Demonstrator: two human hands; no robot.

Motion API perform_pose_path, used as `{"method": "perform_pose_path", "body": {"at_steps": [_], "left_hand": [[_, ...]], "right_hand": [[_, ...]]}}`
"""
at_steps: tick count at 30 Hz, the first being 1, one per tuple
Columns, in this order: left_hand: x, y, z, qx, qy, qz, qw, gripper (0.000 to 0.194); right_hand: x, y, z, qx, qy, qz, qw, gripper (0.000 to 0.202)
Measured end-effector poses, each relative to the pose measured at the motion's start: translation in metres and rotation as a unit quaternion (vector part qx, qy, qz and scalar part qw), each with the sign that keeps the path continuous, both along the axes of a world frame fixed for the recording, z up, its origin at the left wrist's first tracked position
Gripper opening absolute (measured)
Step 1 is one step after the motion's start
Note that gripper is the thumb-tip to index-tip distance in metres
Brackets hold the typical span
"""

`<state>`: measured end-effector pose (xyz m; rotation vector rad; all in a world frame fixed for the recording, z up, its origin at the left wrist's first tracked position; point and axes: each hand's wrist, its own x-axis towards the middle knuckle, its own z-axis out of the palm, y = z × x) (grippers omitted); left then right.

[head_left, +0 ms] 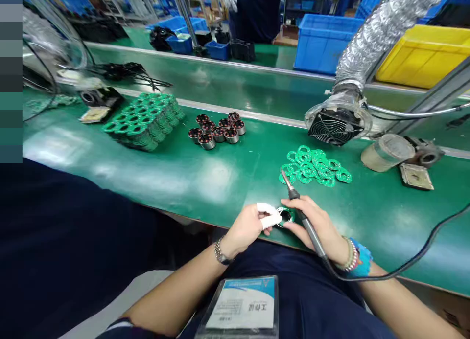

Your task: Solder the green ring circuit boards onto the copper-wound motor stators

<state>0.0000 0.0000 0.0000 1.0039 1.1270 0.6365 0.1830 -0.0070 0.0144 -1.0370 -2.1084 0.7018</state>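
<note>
At the table's front edge, my left hand (255, 220), with white finger cots on its finger and thumb, pinches a small ring-shaped part (290, 213). That part has a dark centre and a green rim like a circuit board. My right hand (323, 226) grips a soldering iron (310, 230), its tip angled up and to the left, clear of the part. Fingertips of the same hand rest at the part's right side. Just beyond lies a loose pile of green ring circuit boards (317, 167).
Several metal motor rings (207, 142) stand mid-table, left of which are stacked green board panels (147, 119). A fume-extractor fan (334, 128) hangs from a foil duct. Right of it are a tin (387, 152) and a soldering stand (416, 176). The iron's cord (400, 268) crosses my right forearm.
</note>
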Motion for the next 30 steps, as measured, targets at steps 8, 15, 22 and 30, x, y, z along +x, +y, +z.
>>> {"method": "perform_pose_path", "body": {"at_steps": [8, 15, 22, 30], "left_hand": [[-0.003, 0.004, -0.001, 0.001, -0.037, -0.012, 0.999, 0.023], [-0.006, 0.0, -0.002, -0.011, -0.066, -0.003, 0.998, 0.025], [-0.006, -0.005, -0.007, -0.052, -0.125, 0.008, 0.991, 0.029], [-0.008, -0.002, -0.008, -0.088, -0.157, -0.006, 0.984, 0.018]], "right_hand": [[-0.019, 0.019, 0.001, 0.064, 0.019, 0.049, 0.997, 0.024], [-0.018, 0.015, -0.004, 0.144, -0.044, 0.019, 0.988, 0.023], [-0.022, 0.006, 0.0, 0.206, -0.144, 0.034, 0.967, 0.021], [-0.002, -0.008, 0.012, 0.054, 0.015, -0.075, 0.996, 0.026]]}}
